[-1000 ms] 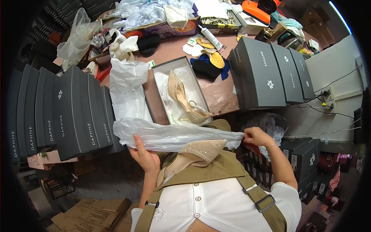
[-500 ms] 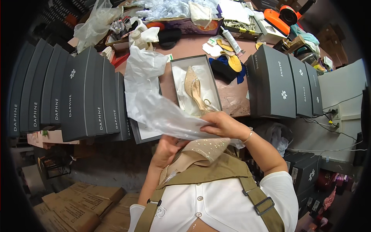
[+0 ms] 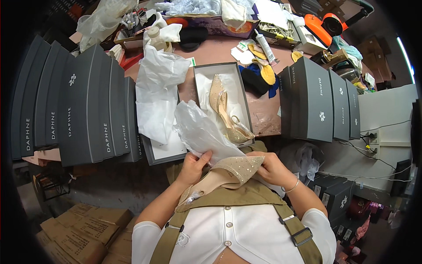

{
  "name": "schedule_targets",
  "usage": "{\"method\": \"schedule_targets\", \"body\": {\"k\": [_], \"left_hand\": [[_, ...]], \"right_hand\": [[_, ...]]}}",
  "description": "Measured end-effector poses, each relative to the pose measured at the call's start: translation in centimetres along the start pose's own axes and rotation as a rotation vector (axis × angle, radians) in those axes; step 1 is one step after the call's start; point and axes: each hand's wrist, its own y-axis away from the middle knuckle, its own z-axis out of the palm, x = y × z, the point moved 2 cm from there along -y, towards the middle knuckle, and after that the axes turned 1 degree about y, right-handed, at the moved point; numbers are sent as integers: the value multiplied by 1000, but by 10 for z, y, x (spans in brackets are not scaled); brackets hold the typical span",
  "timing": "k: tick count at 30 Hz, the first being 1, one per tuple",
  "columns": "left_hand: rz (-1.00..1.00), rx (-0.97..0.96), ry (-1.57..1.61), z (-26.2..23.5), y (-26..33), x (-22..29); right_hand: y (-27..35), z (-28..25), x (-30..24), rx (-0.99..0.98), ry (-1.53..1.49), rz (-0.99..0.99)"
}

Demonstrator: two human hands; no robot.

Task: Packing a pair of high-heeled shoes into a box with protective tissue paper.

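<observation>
A beige pointed-toe shoe [image 3: 236, 170], dotted with sparkles, lies tilted against my apron. At its toe my right hand [image 3: 277, 170] is closed, gripping the tip; some fingers are hidden behind it. My left hand [image 3: 193, 166] pinches a crumpled sheet of white tissue paper [image 3: 203, 132] between thumb and fingers, just beyond the shoe. The sheet rises from behind the shoe toward the open box. In the dark grey shoebox [image 3: 246, 94] lies the matching heeled shoe [image 3: 223, 105], on white paper, with its glittery heel end nearest me.
Left of the shoebox, another tissue sheet [image 3: 158, 88] lies over a grey box lid [image 3: 159, 156]. Upright grey shoeboxes [image 3: 83, 110] line the left side, with more boxes [image 3: 307, 105] at right. Beyond are a glue tube [image 3: 265, 46], yellow pads [image 3: 267, 74] and a bin of pale tissue [image 3: 193, 8].
The tissue sheet has swung upright and away from the lid-side sheet. My right hand has moved from the tissue down to the shoe's toe. My left thumb now shows on the sheet.
</observation>
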Motion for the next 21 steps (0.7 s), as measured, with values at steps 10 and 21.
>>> {"method": "schedule_targets", "body": {"k": [10,21], "left_hand": [[-200,-197,-286,14,-2,39],[28,91,-589,13,-11,92]], "right_hand": [[-6,-5,4,113,76,26],[-82,-55,-8,5,0,-177]]}}
